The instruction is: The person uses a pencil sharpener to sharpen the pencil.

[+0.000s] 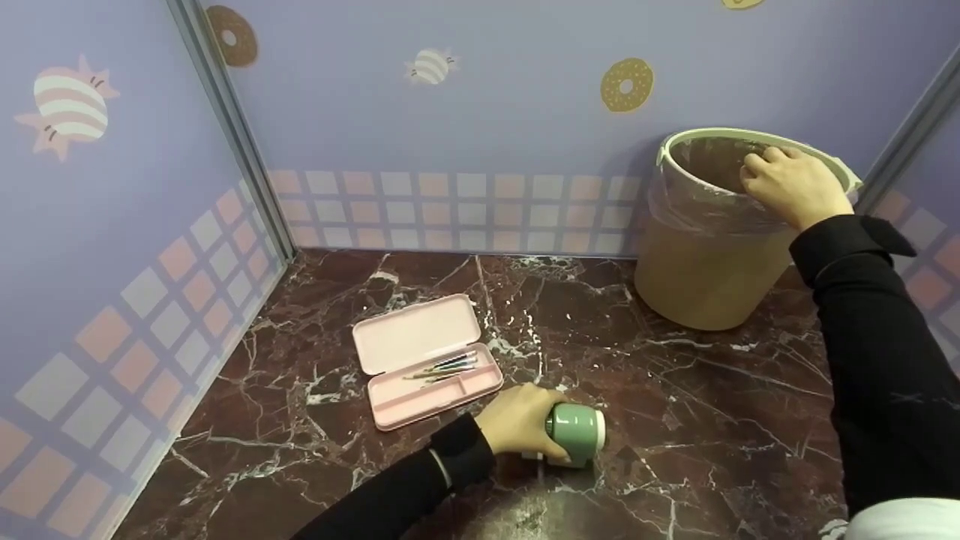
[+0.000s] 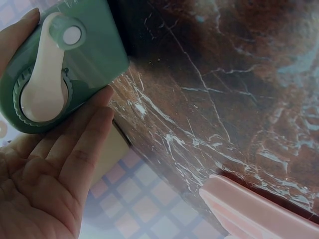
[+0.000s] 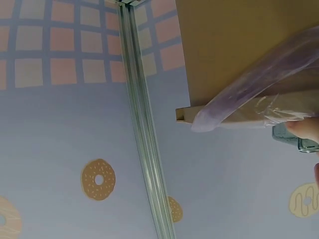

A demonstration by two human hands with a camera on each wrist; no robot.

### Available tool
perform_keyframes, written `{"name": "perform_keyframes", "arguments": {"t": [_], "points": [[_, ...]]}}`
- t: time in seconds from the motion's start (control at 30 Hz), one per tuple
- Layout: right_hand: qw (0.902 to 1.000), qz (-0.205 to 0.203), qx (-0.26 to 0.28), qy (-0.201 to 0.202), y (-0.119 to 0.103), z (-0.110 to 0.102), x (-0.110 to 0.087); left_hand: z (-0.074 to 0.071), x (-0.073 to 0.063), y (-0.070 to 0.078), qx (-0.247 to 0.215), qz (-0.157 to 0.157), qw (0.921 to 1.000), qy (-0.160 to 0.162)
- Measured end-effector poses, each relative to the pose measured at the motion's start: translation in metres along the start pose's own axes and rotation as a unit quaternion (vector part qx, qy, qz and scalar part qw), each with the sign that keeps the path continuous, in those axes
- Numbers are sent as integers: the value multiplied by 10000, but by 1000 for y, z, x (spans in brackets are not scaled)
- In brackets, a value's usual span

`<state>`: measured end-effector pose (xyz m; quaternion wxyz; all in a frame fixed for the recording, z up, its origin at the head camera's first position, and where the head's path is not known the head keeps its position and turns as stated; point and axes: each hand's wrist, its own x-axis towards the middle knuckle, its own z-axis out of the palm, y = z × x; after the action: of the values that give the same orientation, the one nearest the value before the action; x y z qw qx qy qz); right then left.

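Observation:
A green pencil sharpener [image 1: 576,433] lies on the dark marbled tabletop, and my left hand [image 1: 521,420] grips it from the left. Its white crank handle [image 2: 46,74] shows in the left wrist view, with fingers on one side of the body and the thumb on the other. Over the mouth of the waste bin [image 1: 705,277], my right hand [image 1: 795,184] is bent downward with curled fingers. The right wrist view shows it pinching a small translucent grey-green drawer [image 3: 286,134], probably the sharpener's shavings box. Most of that piece is cut off by the frame.
An open pink pencil case [image 1: 416,330] lies left of the sharpener, with several pencils [image 1: 450,365] inside. A clear plastic liner [image 1: 694,214] folds over the bin's rim. Patterned wall panels [image 1: 450,135] enclose the tabletop. Something white [image 1: 904,519] shows at the bottom right corner.

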<state>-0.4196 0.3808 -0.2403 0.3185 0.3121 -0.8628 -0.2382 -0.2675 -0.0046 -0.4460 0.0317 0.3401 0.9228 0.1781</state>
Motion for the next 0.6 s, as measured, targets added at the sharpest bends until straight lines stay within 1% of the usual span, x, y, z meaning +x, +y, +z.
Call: {"name": "perform_keyframes", "arguments": {"t": [0.2, 0.4, 0.6], "points": [[10000, -33, 20, 41, -1, -1, 0, 0, 0, 0, -66, 20, 10000, -24], [10000, -55, -22, 41, -1, -2, -1, 0, 0, -1, -24, -22, 10000, -38], [10000, -49, -17, 74, 0, -4, -1, 0, 0, -1, -7, 11, 10000, 9]]}}
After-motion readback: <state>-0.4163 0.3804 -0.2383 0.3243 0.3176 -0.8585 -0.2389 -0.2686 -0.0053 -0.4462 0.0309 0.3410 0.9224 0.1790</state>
